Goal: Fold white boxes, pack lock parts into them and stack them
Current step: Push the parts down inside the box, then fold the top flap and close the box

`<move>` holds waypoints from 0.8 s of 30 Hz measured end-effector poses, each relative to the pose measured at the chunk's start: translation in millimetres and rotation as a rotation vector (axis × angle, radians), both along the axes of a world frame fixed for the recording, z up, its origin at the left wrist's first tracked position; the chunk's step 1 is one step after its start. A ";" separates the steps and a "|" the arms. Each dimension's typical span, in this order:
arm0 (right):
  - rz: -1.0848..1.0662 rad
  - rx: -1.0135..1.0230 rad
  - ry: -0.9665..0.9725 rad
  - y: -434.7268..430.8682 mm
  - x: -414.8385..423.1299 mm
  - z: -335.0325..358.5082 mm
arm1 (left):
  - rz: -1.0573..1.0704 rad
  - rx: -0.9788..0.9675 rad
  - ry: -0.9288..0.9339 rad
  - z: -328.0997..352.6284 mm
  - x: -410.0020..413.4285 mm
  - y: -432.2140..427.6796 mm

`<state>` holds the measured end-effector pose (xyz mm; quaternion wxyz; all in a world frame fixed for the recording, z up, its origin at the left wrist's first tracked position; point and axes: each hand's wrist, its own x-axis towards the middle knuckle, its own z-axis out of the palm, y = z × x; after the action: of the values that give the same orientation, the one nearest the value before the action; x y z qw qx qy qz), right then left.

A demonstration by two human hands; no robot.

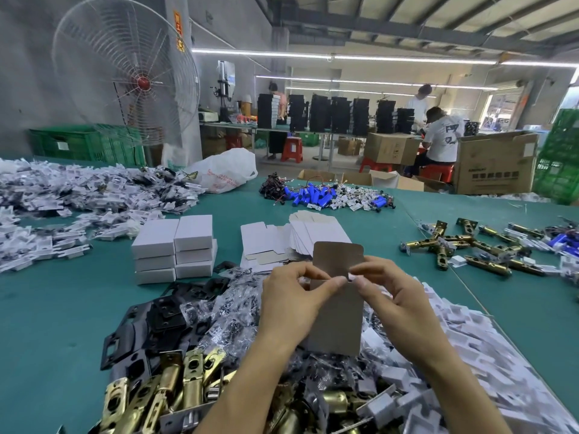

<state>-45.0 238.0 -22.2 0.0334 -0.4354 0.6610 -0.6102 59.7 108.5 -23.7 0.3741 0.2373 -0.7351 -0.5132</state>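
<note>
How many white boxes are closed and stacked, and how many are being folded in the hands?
Closed white boxes, stacked: 6
Half-folded box, pinched by left hand and right hand: 1
Total: 7

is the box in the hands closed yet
Not closed: the box has its top flap standing straight up, untucked; left hand and right hand pinch its upper edge.
</note>
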 end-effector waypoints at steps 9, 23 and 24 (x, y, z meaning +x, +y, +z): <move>0.057 -0.069 0.048 -2.6 10.1 7.1 | -0.112 0.217 0.072 3.3 1.2 -3.5; -0.100 -0.046 0.022 0.9 8.0 9.8 | -0.129 0.244 0.062 2.0 3.1 -4.6; -0.109 -0.047 0.027 1.1 7.6 10.1 | -0.151 0.263 0.075 2.1 3.2 -4.0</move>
<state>-37.3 239.1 -12.1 -0.0190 -0.4075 0.6696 -0.6206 62.8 104.5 -21.6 0.3272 0.2088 -0.6629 -0.6403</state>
